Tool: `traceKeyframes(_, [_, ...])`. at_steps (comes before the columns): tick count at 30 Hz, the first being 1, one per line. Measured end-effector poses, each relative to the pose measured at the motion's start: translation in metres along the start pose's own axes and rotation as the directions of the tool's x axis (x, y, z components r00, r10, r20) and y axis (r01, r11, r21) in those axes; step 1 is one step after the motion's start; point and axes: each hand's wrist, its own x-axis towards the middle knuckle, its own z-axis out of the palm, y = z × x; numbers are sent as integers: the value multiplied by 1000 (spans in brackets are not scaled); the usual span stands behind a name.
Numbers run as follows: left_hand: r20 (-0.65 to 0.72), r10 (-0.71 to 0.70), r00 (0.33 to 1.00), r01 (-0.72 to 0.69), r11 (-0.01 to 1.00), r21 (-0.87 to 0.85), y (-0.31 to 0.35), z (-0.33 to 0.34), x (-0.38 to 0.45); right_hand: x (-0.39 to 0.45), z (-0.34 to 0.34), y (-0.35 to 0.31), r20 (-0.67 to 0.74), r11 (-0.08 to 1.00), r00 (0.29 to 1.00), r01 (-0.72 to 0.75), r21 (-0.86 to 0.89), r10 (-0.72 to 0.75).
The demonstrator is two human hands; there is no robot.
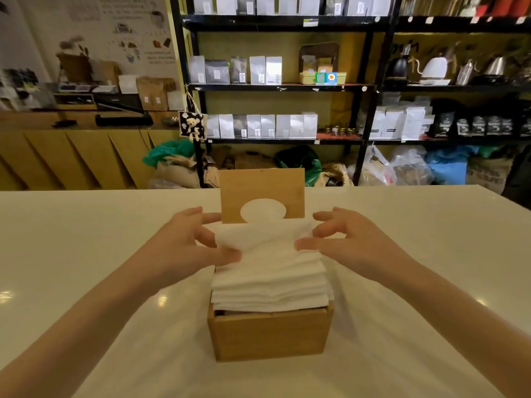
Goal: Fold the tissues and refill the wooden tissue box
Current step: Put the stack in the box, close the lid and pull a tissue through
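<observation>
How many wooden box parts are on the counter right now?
2: the wooden tissue box in front, stuffed with tissues, and its lid standing upright behind the stack.

two bare forearms reach in from the lower corners, no sleeves showing; left hand (189, 239) and right hand (347, 239) wear no rings, watches, gloves; short plain nails

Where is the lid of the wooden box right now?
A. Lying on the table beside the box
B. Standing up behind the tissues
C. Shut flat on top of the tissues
B: the lid with the round hole stands upright behind the tissue stack, which rises above the wooden box.
</observation>
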Motion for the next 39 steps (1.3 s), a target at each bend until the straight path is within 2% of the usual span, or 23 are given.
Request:
traceKeyframes(3, [29,44,999,-49,981,186,6,-2,2,1,1,-5,-12,989,999,38,-146,-40])
traceKeyframes(7, [81,56,995,-77,959,272,9,-4,2,-1,5,-13,-31,948,997,58,-314,-71])
traceKeyframes(14, [94,53,994,-86,914,396,10,3,2,-5,12,-15,-5,902,994,97,-421,-109])
traceKeyframes(19, [103,44,994,-88,875,475,12,11,-2,-8,18,-13,56,888,997,73,-455,-53])
traceKeyframes(26, [155,12,988,-101,811,577,12,20,-4,-9,27,-19,89,762,996,58,-645,0])
traceKeyframes(35, [219,25,975,-160,762,628,13,19,0,-7,27,-20,106,716,994,45,-697,41])
traceKeyframes(39, [198,32,980,-159,725,670,12,21,-2,-8,29,-20,80,685,996,37,-727,31])
